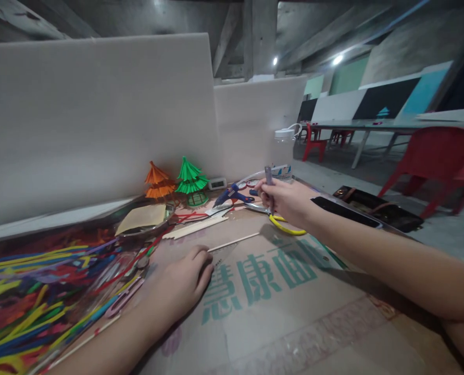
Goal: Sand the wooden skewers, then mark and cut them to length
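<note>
My left hand (188, 276) rests on the cardboard sheet (255, 323), its fingers closed over the near end of a thin wooden stick (235, 241). The stick lies flat and points right. Raised above the board's far side, my right hand (280, 195) grips a slim, greyish, pen-like tool (268, 176) upright; its exact kind is unclear. Just below this hand lies a yellow-handled metal tool (288, 227), partly hidden. A blue glue gun (227, 195) lies to its left, beside several flat wooden sticks (196, 227).
Colourful pipe cleaners (24, 307) fill the left side. An orange paper tree (158, 181) and a green one (190, 179) stand at the back before a white partition (99, 120). A clear bottle (282, 148) stands behind my right hand. Red chairs (438, 161) are beyond.
</note>
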The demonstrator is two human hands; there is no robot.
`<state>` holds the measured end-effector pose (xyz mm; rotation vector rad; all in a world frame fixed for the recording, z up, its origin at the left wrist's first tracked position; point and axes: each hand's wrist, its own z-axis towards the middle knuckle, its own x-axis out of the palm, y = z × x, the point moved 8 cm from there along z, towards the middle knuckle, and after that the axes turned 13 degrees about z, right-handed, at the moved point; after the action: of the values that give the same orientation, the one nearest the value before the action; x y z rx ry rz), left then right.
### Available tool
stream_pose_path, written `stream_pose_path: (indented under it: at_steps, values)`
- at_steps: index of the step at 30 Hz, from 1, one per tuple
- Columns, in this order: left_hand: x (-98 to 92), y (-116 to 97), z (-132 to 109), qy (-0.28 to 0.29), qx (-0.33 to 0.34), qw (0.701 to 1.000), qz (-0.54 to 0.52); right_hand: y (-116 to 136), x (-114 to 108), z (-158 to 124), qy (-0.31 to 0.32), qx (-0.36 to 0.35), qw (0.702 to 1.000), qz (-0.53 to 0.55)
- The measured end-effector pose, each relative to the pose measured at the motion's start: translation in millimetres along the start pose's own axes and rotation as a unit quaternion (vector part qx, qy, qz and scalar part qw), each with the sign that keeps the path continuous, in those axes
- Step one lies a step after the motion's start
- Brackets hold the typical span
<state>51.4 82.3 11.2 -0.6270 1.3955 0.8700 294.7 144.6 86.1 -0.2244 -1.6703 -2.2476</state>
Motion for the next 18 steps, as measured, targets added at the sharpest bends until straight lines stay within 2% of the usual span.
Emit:
stream_pose_path:
  at_steps: [6, 11, 18]
  values:
    - [14.6, 6.8, 2.5, 0.026, -0.005, 1.000, -0.003, -4.9, -27.4, 17.2, -0.031, 0.091, 0.995, 0.035]
    - [17.0, 8.0, 2.8, 0.026, -0.004, 1.000, -0.013, -9.0, -44.0, 22.0, -0.091, 0.079, 0.990, 0.073]
    - [18.7, 8.7, 3.1, 0.026, -0.004, 1.000, -0.009, -23.3, -40.7, 19.7, -0.084, 0.081, 0.990, 0.076]
